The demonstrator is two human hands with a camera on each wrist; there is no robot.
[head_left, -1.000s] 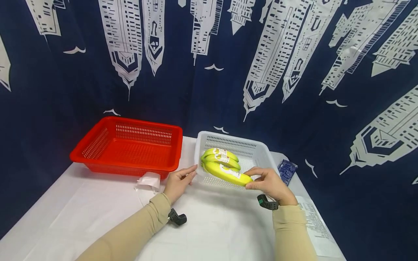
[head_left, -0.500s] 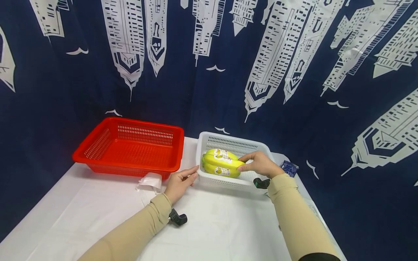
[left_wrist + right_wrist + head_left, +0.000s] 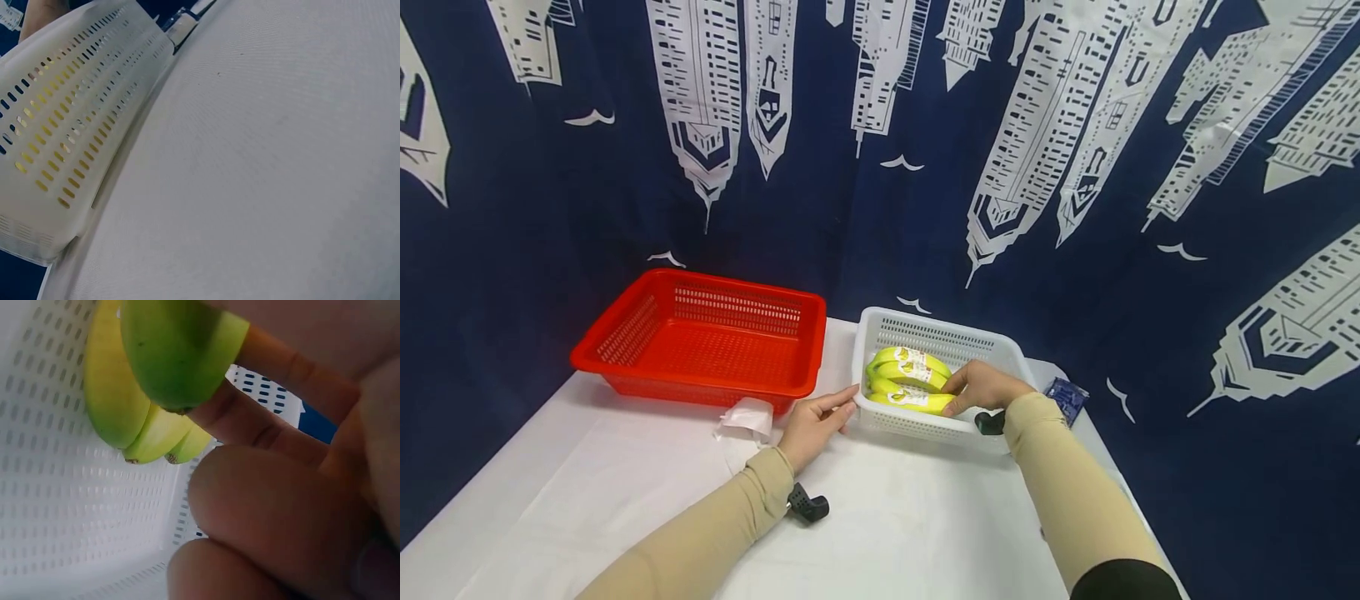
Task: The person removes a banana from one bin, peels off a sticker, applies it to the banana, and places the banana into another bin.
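A bunch of several yellow-green bananas (image 3: 917, 371) with paper labels lies in the white basket (image 3: 951, 323), toward its left side. My right hand (image 3: 988, 387) reaches into this basket and grips the right end of a banana. In the right wrist view, fingers wrap round the greenish tip of one banana (image 3: 178, 356), with other bananas behind it. My left hand (image 3: 808, 429) touches the basket's front left corner with its fingers extended. The left wrist view shows the white basket's slotted wall (image 3: 75, 125), yellow showing through the slots; the left hand is out of that view.
To the left stands a red slotted basket (image 3: 715, 342) with nothing in it. A crumpled white paper (image 3: 748, 417) lies before it, and a dark blue packet (image 3: 1066, 398) sits right of the white basket. A patterned blue curtain (image 3: 820, 250) hangs behind the white-covered table.
My right hand has moved left and further into the white basket. The front banana, earlier slanting over the front rim, now lies inside beside the others. My left hand has stayed at the corner.
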